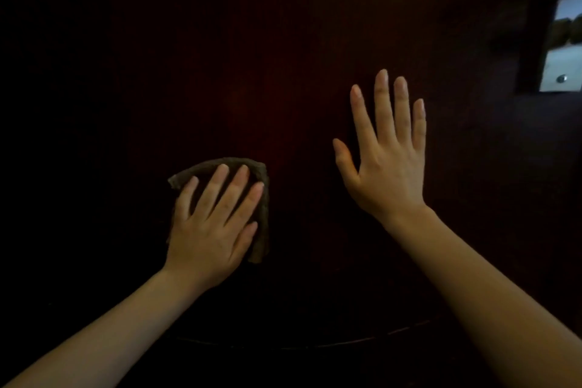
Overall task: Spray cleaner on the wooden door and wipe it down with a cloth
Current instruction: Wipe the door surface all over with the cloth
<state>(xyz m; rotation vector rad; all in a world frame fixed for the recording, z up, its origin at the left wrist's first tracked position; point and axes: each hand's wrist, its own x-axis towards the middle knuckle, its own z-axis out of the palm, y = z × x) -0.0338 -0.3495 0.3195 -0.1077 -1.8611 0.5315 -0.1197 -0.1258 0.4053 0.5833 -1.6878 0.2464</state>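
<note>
Though mid-door [283, 57], cloth [263, 211] (room all round)

Indoors, close up against a dark reddish wooden door [283, 41] that fills nearly the whole view in dim light. At the door's upper right edge sits a pale metal plate [554, 68] with one screw [561, 78]. Above the plate a bright strip [568, 6] shows only blurred shapes. Whether this is a home or another building cannot be told.
</note>
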